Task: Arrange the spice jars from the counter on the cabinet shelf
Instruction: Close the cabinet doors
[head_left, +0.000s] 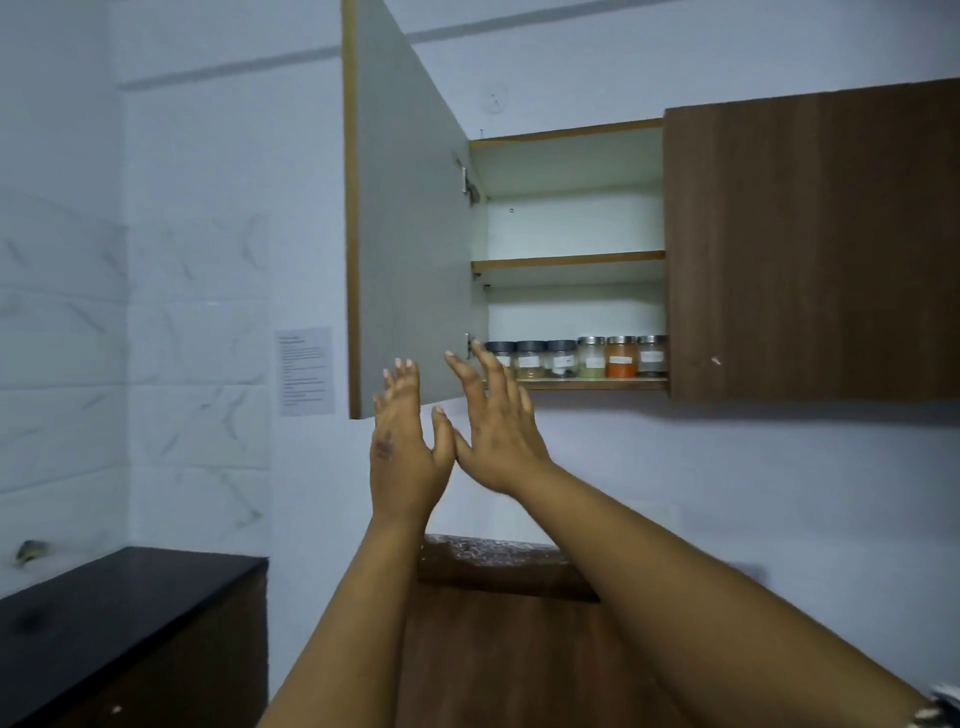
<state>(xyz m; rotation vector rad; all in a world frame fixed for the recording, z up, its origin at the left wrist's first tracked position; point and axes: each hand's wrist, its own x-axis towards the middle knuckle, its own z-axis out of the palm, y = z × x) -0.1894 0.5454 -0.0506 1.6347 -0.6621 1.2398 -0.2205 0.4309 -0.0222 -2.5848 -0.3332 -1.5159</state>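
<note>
Several spice jars (582, 357) stand in a row on the bottom shelf (597, 384) of the open wall cabinet; the left ones have dark lids, the right ones silver lids, and one holds orange powder (621, 358). My left hand (402, 441) is raised flat in front of the grey inner face of the open cabinet door (410, 234), fingers apart, holding nothing. My right hand (496, 421) is raised beside it, fingers spread and empty, its fingertips overlapping the leftmost jar and the door's lower hinge edge.
The upper shelf (569, 260) holds nothing. A closed brown cabinet door (810, 244) is to the right. A black counter (104, 613) lies at lower left, a wooden surface (498, 649) below my arms. A paper notice (305, 371) hangs on the wall.
</note>
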